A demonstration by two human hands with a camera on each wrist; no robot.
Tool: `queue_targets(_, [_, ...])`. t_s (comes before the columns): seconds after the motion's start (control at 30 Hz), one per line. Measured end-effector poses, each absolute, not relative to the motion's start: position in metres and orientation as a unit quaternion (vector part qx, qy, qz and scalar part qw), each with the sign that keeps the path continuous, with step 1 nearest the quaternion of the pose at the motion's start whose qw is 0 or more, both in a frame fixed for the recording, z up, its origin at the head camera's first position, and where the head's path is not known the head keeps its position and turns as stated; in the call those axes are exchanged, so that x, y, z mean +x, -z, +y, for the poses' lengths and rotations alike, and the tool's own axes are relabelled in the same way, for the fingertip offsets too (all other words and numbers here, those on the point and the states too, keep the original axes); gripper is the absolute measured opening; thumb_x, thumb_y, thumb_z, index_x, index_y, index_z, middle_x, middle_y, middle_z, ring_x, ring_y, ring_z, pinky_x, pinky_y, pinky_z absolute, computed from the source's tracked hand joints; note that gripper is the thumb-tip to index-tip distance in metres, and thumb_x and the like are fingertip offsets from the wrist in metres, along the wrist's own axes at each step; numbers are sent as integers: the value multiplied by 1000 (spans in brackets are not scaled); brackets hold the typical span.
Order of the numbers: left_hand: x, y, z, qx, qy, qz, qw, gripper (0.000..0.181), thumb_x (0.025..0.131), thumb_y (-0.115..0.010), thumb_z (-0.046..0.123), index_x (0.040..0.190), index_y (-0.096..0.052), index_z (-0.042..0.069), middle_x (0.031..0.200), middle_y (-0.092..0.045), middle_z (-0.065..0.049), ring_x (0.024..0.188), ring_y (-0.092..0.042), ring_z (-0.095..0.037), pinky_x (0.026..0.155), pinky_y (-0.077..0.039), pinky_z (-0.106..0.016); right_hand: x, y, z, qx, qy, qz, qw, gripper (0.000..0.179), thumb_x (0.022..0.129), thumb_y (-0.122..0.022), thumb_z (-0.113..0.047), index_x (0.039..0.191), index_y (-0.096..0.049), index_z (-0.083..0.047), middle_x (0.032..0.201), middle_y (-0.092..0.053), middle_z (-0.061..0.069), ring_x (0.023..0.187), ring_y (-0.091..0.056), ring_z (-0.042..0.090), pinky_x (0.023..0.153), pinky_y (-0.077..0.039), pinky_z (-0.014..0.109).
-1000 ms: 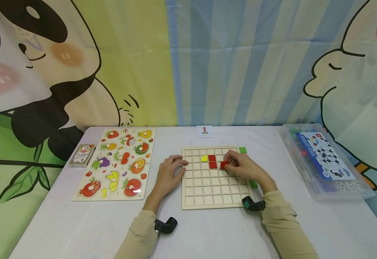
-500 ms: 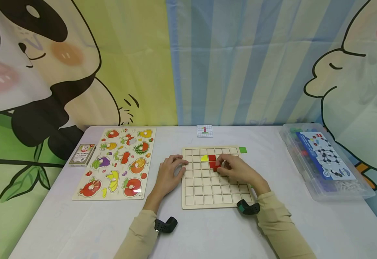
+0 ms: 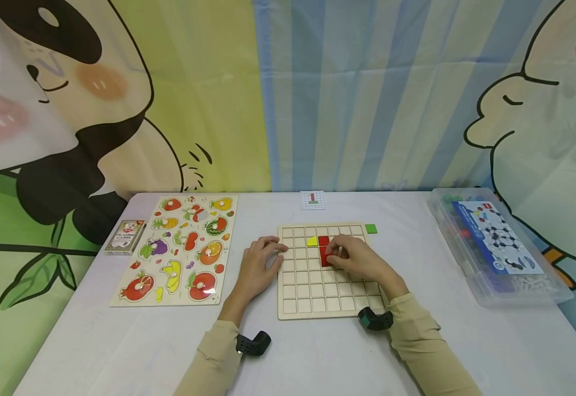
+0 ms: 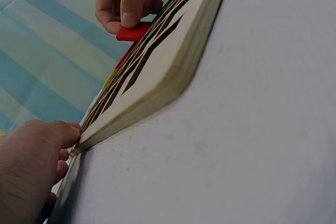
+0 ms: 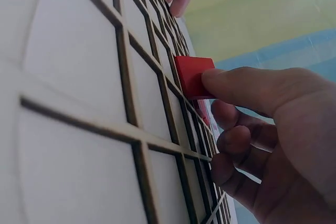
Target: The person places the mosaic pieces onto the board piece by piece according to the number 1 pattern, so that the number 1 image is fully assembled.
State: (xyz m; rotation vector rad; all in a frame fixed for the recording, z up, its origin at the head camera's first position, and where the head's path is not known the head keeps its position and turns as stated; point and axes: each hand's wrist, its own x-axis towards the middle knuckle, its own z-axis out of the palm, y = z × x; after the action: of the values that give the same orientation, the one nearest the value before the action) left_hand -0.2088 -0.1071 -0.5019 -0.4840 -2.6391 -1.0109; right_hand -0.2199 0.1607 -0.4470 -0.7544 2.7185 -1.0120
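Observation:
A wooden grid board [image 3: 312,305] lies on the table. Thumb and fingers of my right hand [image 3: 359,258] pinch a red square tile [image 5: 191,77], which stands tilted with one edge down at the grid in the right wrist view. In the left wrist view this red tile [image 4: 134,32] juts out below the thumb. Beyond it, two red tiles [image 3: 323,241] sit in a column on the board, partly covered by the fingers, with a yellow piece [image 3: 312,241] to their left. My left hand [image 3: 259,267] rests against the board's left edge, fingers loosely bent and touching it.
A green tile [image 3: 371,229] lies off the board's upper right corner. Behind the board is a small pattern card [image 3: 312,201]. Left are a fruit puzzle [image 3: 176,250] and a playing card box [image 3: 125,237]; right, a clear plastic case [image 3: 500,247].
My right hand has carried the red tile left, from right of the red column to its lower end. The left hand stays put at the board's edge.

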Motion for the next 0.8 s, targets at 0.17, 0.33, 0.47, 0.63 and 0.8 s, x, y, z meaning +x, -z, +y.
queue_targets(0.17, [-209, 501, -107, -169, 350, -911, 137, 18, 89, -64, 19, 106, -69, 22, 124, -57, -3, 113, -52, -25, 91, -37, -45, -220, 448, 161, -247, 331, 908, 76, 9, 88, -67, -19, 95, -63, -15, 84, -61, -4, 69, -52, 10, 64, -45, 24])
queue_targets(0.33, [-209, 502, -107, -171, 351, -910, 141, 18, 89, -64, 18, 106, -69, 22, 124, -58, -2, 113, -52, -25, 91, -36, -46, -219, 447, 161, -247, 325, 910, 78, 9, 88, -67, -19, 94, -64, -14, 83, -62, -4, 69, -52, 9, 64, -44, 24])
queue_targets(0.47, [-210, 502, -107, -170, 351, -910, 141, 19, 89, -64, 18, 106, -69, 22, 124, -58, -3, 112, -52, -25, 91, -36, -46, -218, 446, 161, -248, 318, 912, 78, 9, 87, -68, -19, 93, -64, -13, 83, -62, -4, 71, -54, 8, 65, -45, 25])
queue_targets(0.63, [-210, 501, -107, -170, 349, -911, 137, 18, 89, -64, 19, 106, -69, 22, 124, -58, -3, 113, -52, -25, 92, -36, -46, -218, 445, 161, -239, 319, 913, 85, 9, 87, -67, -19, 93, -64, -13, 82, -62, -5, 72, -54, 8, 65, -45, 24])
queue_targets(0.8, [-210, 501, -107, -170, 347, -912, 136, 18, 89, -64, 19, 106, -69, 21, 124, -58, -3, 113, -52, -25, 92, -37, -45, -218, 444, 161, -245, 322, 911, 85, 8, 88, -67, -18, 93, -64, -13, 82, -62, -4, 71, -53, 9, 64, -44, 24])
